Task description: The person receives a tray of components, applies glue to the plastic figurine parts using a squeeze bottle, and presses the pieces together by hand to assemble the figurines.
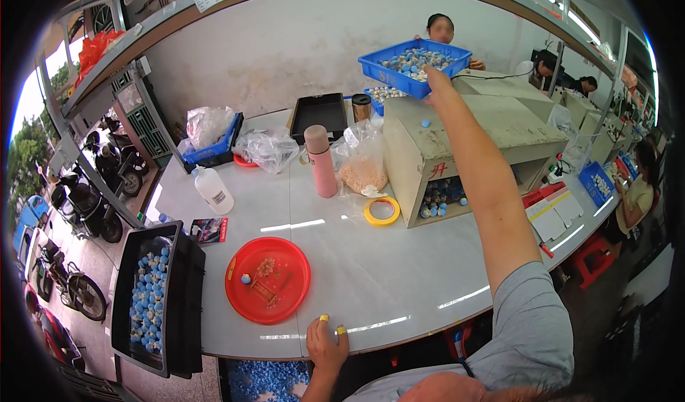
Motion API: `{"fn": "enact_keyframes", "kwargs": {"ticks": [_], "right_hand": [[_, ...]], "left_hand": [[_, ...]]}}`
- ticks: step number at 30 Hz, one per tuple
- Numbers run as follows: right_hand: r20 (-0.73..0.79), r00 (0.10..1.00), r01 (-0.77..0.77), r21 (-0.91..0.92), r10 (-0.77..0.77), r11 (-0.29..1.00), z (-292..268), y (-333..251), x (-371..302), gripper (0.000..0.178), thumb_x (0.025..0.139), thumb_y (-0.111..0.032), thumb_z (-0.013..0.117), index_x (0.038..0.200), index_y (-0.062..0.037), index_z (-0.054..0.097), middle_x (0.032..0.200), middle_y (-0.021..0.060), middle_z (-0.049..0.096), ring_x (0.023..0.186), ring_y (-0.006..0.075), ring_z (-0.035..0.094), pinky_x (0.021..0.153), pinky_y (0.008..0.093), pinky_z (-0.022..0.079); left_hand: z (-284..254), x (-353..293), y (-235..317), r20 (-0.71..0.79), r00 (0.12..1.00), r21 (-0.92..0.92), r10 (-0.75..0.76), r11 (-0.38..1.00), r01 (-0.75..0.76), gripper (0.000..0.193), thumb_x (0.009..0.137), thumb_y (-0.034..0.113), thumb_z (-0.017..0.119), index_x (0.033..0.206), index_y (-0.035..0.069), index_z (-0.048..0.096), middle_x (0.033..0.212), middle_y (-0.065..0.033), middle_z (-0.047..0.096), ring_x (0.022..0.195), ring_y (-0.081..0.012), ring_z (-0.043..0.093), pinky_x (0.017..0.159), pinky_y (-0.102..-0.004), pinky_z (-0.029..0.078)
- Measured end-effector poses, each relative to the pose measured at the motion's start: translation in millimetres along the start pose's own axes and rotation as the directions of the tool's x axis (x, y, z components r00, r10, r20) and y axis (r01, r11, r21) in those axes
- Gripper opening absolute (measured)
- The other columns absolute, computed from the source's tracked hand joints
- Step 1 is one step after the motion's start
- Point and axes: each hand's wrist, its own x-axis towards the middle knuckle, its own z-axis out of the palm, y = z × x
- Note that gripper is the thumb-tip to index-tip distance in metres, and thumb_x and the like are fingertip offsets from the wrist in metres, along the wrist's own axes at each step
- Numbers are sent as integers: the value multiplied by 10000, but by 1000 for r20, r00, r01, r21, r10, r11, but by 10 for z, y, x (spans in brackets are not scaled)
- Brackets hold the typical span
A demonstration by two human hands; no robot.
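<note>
My bench [371, 273]: filling looks mostly done, handling unfinished
Beside the beige cabinet [421, 141], the black crate aside [189, 295] looks well stocked; the loaded blue tray [396, 78], not yet set down, is up in my gripping right hand [433, 84]; my left hand [327, 339] rests loosely open, empty, near the red plate [294, 268], with 1 ball [246, 278] left

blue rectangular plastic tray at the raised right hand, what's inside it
Many small, round blue and whitish pieces lie across the blue rectangular plastic tray. What lies beneath the top ones is covered, and the right hand hides part of the near rim.
</note>
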Motion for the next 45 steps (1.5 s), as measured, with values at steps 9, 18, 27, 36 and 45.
{"fn": "enact_keyframes", "kwargs": {"ticks": [9,18,27,36,45], "right_hand": [[-172,963,-172,190,205,967,-137,-32,438,546,827,-120,631,1332,-116,421,1253,141,530,1047,305,573,841,558,430],[-49,987,-147,147,156,978,-661,-419,-247,354,931,-165,504,1282,-180,457,1219,90,578,1024,273,594,830,518,437],[93,987,-147,194,131,970,-1007,-339,-1509,344,912,-74,463,1251,-35,425,1169,180,562,980,303,605,794,526,486],[568,807,-266,105,162,958,-1359,292,-2638,474,844,-10,421,1315,47,408,1208,196,561,1003,287,620,856,457,536],[786,512,-405,-135,347,904,-1183,1172,-3221,724,691,58,419,1412,18,388,1232,167,581,1005,231,633,849,350,548]], "left_hand": [[-53,-44,-12,-46,999,-2,3,1000,-4,378,743,64,655,1083,-67,558,971,-239,612,872,-407,611,780,-445,509],[-44,-46,-35,-69,992,-134,-103,987,93,457,776,40,654,1192,-71,501,1096,-249,586,1021,-390,584,859,-430,491],[-512,285,-901,-331,613,-368,-717,697,616,852,836,158,702,1441,-92,157,1423,-285,271,1285,-362,381,1066,-422,349],[-796,694,-1237,-212,647,-6,-732,663,749,768,779,51,609,1430,-78,223,1355,-319,452,1240,-438,483,1059,-440,396],[-1384,-130,-1347,-290,679,-5,-675,710,704,589,761,23,565,1320,-102,428,1236,-298,568,1168,-414,556,1005,-423,437]]}}
